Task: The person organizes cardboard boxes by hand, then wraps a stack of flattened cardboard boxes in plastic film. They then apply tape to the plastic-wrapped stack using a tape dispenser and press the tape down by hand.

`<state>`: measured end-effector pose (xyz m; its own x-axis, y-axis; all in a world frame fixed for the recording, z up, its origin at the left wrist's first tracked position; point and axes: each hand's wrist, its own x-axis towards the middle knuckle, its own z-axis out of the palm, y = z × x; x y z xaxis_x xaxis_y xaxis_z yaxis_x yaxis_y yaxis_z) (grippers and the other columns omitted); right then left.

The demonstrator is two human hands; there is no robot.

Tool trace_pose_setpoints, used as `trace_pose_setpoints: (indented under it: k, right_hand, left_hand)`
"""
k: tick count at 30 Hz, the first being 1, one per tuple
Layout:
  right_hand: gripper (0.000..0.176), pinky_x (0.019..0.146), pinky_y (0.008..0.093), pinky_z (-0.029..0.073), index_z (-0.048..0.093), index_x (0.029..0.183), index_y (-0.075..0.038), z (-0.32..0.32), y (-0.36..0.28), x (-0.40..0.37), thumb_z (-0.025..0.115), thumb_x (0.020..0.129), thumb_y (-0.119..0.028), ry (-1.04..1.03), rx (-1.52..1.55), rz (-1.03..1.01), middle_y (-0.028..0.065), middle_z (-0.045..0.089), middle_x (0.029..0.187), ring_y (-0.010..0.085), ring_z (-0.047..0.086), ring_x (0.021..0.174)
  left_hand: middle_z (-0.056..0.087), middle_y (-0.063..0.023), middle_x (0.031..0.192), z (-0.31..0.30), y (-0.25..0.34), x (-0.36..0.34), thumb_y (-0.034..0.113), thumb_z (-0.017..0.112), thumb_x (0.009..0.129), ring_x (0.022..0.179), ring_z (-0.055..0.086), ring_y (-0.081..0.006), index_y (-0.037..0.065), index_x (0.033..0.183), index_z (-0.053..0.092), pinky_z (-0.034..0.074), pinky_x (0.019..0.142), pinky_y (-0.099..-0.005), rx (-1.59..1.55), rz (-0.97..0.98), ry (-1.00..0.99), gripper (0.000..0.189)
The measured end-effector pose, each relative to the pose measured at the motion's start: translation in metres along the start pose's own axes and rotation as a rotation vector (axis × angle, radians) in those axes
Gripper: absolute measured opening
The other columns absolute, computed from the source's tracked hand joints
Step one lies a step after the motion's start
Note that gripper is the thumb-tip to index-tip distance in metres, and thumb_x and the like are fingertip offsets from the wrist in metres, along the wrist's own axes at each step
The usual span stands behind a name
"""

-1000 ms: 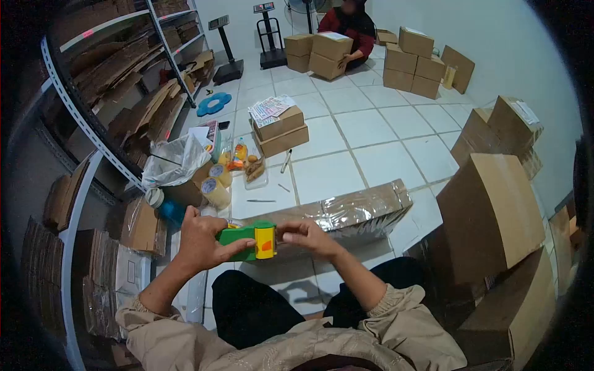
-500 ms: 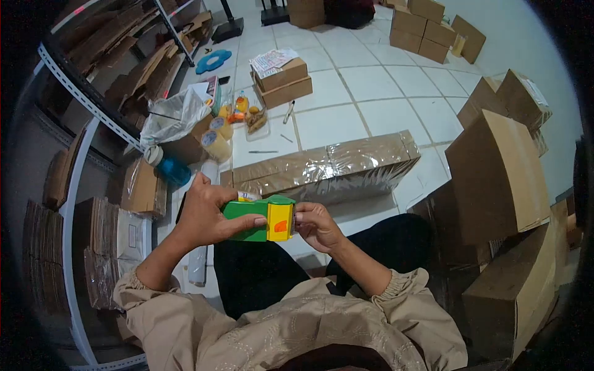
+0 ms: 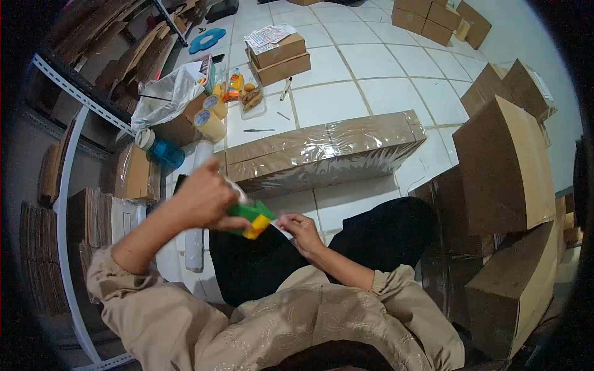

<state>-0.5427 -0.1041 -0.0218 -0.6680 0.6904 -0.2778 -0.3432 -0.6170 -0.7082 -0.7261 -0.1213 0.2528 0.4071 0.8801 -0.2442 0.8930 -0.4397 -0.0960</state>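
My left hand [image 3: 207, 196] is wrapped round a green and yellow tape dispenser [image 3: 252, 221], tilted and smeared by motion above my lap. Just right of its yellow end, my right hand [image 3: 301, 234] has thumb and fingers pinched together. A thin pale strip seems to run from the dispenser to those fingertips, probably tape, though blur hides its detail. Beyond my hands, a long carton wrapped in shiny clear film [image 3: 325, 148] lies across the floor.
Left of the carton stand tape rolls [image 3: 210, 123], a blue bottle [image 3: 162, 148] and a clear film roll [image 3: 195, 247]. Stacked cardboard boxes [image 3: 501, 167] rise close on my right. Metal shelving [image 3: 68, 161] borders the left. Two boxes with papers [image 3: 278, 55] sit farther back.
My left hand has turned and tilted the dispenser, its yellow end now lower and farther left. My right hand has moved slightly down and left, still pinched. The camera view has shifted.
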Motion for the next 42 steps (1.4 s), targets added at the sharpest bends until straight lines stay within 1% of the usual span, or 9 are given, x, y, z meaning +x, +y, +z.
trace_pose_setpoints:
  k: [3,15,20,22,31,35,38,40,42]
  right_hand:
    - [0.018,0.065,0.0213,0.044,0.057,0.092,-0.004,-0.060,0.031,0.016,0.063,0.081,-0.016,0.274,0.014,0.175,0.0057,0.062,0.088,0.0102,0.055,0.074]
    - [0.023,0.065,0.0243,0.044,0.054,0.099,-0.012,0.019,0.091,0.075,0.064,0.082,-0.024,0.440,0.409,0.125,0.0012,0.058,0.099,0.0146,0.057,0.077]
    - [0.040,0.062,0.0284,0.044,0.032,0.123,-0.017,0.035,0.099,0.086,0.051,0.089,-0.025,0.445,0.144,-0.012,0.0043,0.048,0.109,0.0174,0.058,0.073]
    - [0.044,0.059,0.0288,0.043,0.020,0.132,-0.023,0.059,0.063,0.065,0.039,0.092,-0.026,0.419,0.219,0.170,0.0058,0.046,0.112,0.0182,0.060,0.072]
    - [0.063,0.058,0.0305,0.045,-0.007,0.134,-0.036,0.062,0.072,0.065,0.039,0.091,-0.030,0.302,0.320,0.225,0.0076,0.034,0.128,0.0207,0.061,0.077]
    - [0.066,0.060,0.0309,0.046,-0.005,0.134,-0.035,0.057,0.075,0.064,0.043,0.090,-0.032,0.194,0.481,0.245,0.0091,0.032,0.130,0.0216,0.060,0.078]
    - [0.069,0.059,0.0311,0.047,-0.006,0.133,-0.035,0.069,0.063,0.058,0.047,0.089,-0.032,0.298,0.282,0.221,0.0112,0.036,0.128,0.0220,0.060,0.077]
    - [0.063,0.067,0.0329,0.047,0.011,0.134,-0.006,0.068,0.073,0.065,0.041,0.090,-0.039,0.393,0.160,0.149,0.0113,0.036,0.128,0.0211,0.061,0.078]
    - [0.058,0.069,0.0345,0.047,0.017,0.133,-0.005,0.033,0.126,0.113,0.039,0.090,-0.037,0.351,0.190,0.224,0.0120,0.038,0.127,0.0215,0.060,0.079]
  left_hand:
    - [0.055,-0.0065,0.051,-0.048,-0.034,-0.010,0.054,0.063,0.067,0.051,0.052,-0.0182,0.012,0.057,0.062,0.034,0.078,-0.0331,0.177,-0.084,0.046,0.044]
    - [0.044,-0.0030,0.041,-0.108,-0.026,0.057,0.036,0.071,0.058,0.040,0.039,-0.0177,0.015,0.047,0.057,0.033,0.080,-0.0300,0.377,0.072,0.042,0.028]
    - [0.052,-0.0054,0.045,-0.115,-0.004,0.071,0.036,0.070,0.060,0.044,0.051,-0.0170,0.016,0.049,0.059,0.032,0.089,-0.0294,0.480,0.134,-0.024,0.025]
    - [0.053,-0.0060,0.046,-0.111,-0.004,0.072,0.036,0.070,0.061,0.045,0.051,-0.0172,0.016,0.049,0.059,0.032,0.089,-0.0296,0.469,0.157,0.017,0.025]
    - [0.052,-0.0064,0.044,-0.108,-0.004,0.067,0.041,0.068,0.064,0.043,0.048,-0.0176,0.015,0.048,0.059,0.033,0.084,-0.0289,0.439,0.183,0.076,0.031]
    - [0.050,-0.0061,0.044,-0.117,0.005,0.051,0.045,0.066,0.066,0.045,0.048,-0.0179,0.012,0.050,0.058,0.033,0.080,-0.0298,0.339,0.103,-0.025,0.037]
    - [0.051,-0.0064,0.046,-0.107,0.009,0.036,0.046,0.065,0.068,0.046,0.050,-0.0187,0.011,0.052,0.058,0.033,0.081,-0.0302,0.405,0.109,-0.061,0.039]
    - [0.052,-0.0066,0.047,-0.101,0.013,0.028,0.046,0.064,0.069,0.047,0.051,-0.0190,0.010,0.054,0.058,0.033,0.081,-0.0304,0.452,0.127,0.012,0.040]
    - [0.053,-0.0068,0.048,-0.098,0.014,0.025,0.047,0.064,0.070,0.048,0.052,-0.0193,0.009,0.055,0.058,0.033,0.082,-0.0307,0.504,0.145,0.090,0.041]
